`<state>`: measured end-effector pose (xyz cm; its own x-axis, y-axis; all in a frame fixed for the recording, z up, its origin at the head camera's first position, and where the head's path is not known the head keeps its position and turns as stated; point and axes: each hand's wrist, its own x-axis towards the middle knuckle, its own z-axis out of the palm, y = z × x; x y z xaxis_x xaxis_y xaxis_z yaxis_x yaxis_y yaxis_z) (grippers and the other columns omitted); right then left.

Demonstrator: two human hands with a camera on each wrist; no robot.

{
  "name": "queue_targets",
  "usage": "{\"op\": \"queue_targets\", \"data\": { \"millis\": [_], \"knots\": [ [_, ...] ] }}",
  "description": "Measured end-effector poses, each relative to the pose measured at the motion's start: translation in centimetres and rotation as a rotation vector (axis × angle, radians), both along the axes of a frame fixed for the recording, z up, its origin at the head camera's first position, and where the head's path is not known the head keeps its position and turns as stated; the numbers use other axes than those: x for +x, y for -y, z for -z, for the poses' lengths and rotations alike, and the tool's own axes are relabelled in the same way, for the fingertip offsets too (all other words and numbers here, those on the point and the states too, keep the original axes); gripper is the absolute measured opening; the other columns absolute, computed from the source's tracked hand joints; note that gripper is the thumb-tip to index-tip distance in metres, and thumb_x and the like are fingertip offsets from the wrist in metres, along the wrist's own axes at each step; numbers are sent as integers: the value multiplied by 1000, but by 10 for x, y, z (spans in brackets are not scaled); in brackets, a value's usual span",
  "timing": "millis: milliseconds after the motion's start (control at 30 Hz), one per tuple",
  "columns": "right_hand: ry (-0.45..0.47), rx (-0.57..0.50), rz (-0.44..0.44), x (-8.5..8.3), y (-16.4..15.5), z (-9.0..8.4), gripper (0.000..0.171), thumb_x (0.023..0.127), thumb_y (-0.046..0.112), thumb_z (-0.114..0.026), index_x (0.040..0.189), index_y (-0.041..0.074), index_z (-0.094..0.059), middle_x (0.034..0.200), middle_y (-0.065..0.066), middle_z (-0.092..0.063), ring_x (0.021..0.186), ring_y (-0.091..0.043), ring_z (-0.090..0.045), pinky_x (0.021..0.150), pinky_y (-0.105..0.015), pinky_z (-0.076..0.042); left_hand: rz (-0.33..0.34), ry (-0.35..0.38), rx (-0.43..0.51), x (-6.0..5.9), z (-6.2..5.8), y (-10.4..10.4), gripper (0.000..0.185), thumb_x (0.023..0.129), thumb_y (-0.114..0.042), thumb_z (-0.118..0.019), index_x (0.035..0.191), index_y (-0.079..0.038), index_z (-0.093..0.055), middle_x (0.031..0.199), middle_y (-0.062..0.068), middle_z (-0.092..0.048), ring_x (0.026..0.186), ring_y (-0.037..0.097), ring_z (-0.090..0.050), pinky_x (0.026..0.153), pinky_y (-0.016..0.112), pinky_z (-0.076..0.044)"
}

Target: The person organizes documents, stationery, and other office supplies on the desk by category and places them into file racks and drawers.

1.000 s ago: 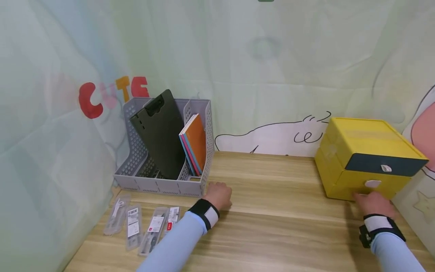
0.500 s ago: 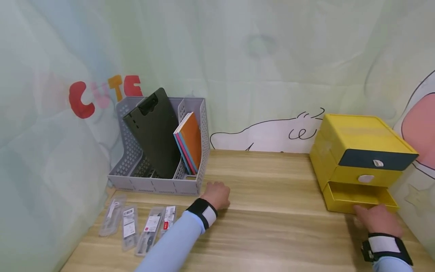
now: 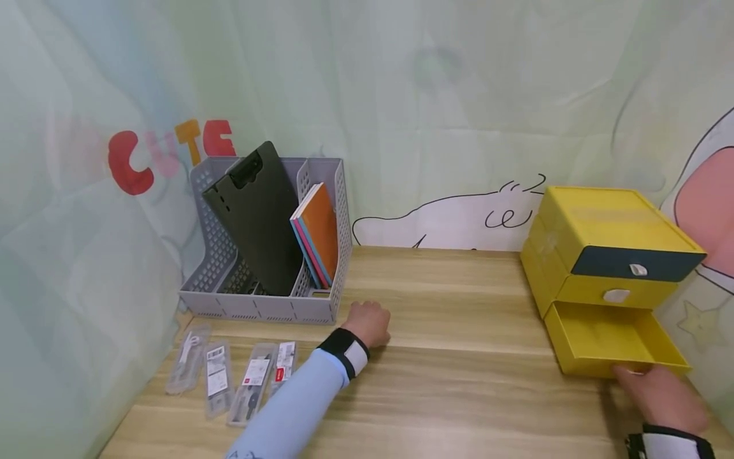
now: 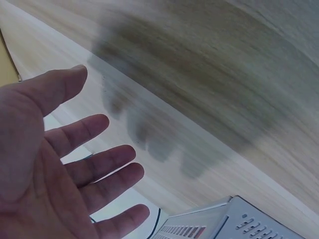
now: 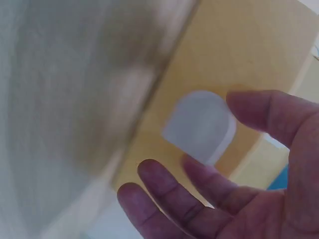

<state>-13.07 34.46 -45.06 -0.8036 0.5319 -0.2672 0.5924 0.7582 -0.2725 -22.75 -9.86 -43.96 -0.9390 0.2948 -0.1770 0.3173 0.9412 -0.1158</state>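
At the right of the head view stands a yellow drawer box [image 3: 625,217] with a dark blue top drawer. Its bottom drawer [image 3: 613,338] is pulled well out, and nothing shows inside. My right hand [image 3: 659,395] pinches the white knob [image 5: 202,127] on that drawer's front between thumb and index finger; the other fingers hang loosely curled below. My left hand [image 3: 367,324] hovers over or rests on the table near the grey desk organizer [image 3: 258,309]. In the left wrist view its fingers [image 4: 107,159] are spread, relaxed and hold nothing.
The organizer holds a black clipboard [image 3: 258,223] and several notebooks [image 3: 318,233]. On the wooden table [image 3: 447,306], left of my left forearm, lie clear plastic packs [image 3: 218,379], one with white scissors [image 3: 189,357]. Cloth drapes [image 3: 401,83] rise behind and on both sides.
The bottom drawer, shut a second ago, has slid out toward me with my right hand on its knob. My left hand has stayed beside the organizer. The head view has shifted slightly.
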Motion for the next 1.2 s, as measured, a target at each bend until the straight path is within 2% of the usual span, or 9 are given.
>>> {"op": "queue_targets", "data": {
  "millis": [133, 267, 367, 500, 567, 700, 800, 933, 1200],
  "knots": [
    [-37, 46, 47, 3, 9, -11, 51, 99, 34, -49, 97, -17, -50, 77, -23, -49, 74, -39, -51, 67, -48, -43, -2, 4, 12, -2, -1, 0, 23, 87, -32, -73, 99, -12, -73, 100, 7, -68, 95, 24, -61, 89, 48, -47],
    [-124, 135, 31, -4, 29, -31, 56, 98, 34, -51, 113, -20, -43, 94, -35, -50, 82, -45, -51, 72, -57, -47, -16, 3, 34, -4, -1, 5, 25, 87, -30, -73, 104, -12, -73, 103, 7, -69, 97, 25, -62, 90, 48, -47],
    [-268, 172, -99, -11, 52, -43, 65, 97, 37, -56, 127, -18, -41, 111, -42, -47, 94, -53, -51, 77, -64, -46, -35, 7, 60, -6, -2, 10, 30, 88, -31, -73, 110, -10, -71, 105, 7, -69, 97, 25, -64, 89, 47, -49],
    [-504, 146, -362, -21, 90, -45, 66, 93, 33, -66, 131, -16, -45, 121, -43, -47, 105, -57, -49, 82, -68, -43, -56, 19, 92, -8, -9, 20, 37, 88, -32, -74, 116, -9, -69, 109, 9, -70, 100, 27, -66, 87, 48, -51],
    [-548, 116, -477, -26, 108, -43, 65, 92, 31, -69, 130, -16, -48, 124, -43, -48, 108, -57, -49, 87, -68, -41, -54, 26, 116, -8, -14, 25, 42, 88, -33, -74, 120, -7, -67, 114, 12, -68, 105, 30, -64, 89, 49, -51],
    [-491, 48, -632, -37, 132, -33, 65, 91, 32, -70, 130, -16, -50, 127, -41, -50, 111, -57, -51, 91, -66, -42, -40, 32, 176, -5, -25, 36, 48, 90, -33, -72, 127, -5, -63, 122, 16, -64, 114, 32, -60, 96, 49, -48],
    [-405, 27, -685, -44, 139, -24, 64, 92, 35, -69, 129, -15, -52, 126, -41, -51, 111, -56, -53, 90, -65, -44, -12, 13, 218, -1, -33, 45, 47, 90, -32, -73, 127, -4, -63, 121, 15, -64, 113, 30, -60, 96, 45, -48],
    [-327, 12, -681, -46, 140, -12, 62, 93, 35, -66, 130, -13, -53, 126, -40, -52, 114, -54, -52, 89, -64, -45, 32, -25, 264, 8, -39, 58, 43, 90, -29, -74, 124, -3, -65, 116, 13, -65, 108, 28, -61, 95, 42, -49],
    [-331, -4, -667, -42, 137, -2, 60, 93, 35, -66, 128, -12, -55, 124, -38, -55, 110, -54, -54, 87, -64, -46, 66, -122, 247, 26, -39, 72, 33, 87, -26, -78, 111, -5, -69, 100, 10, -67, 93, 26, -64, 81, 43, -53]
  ]
}}
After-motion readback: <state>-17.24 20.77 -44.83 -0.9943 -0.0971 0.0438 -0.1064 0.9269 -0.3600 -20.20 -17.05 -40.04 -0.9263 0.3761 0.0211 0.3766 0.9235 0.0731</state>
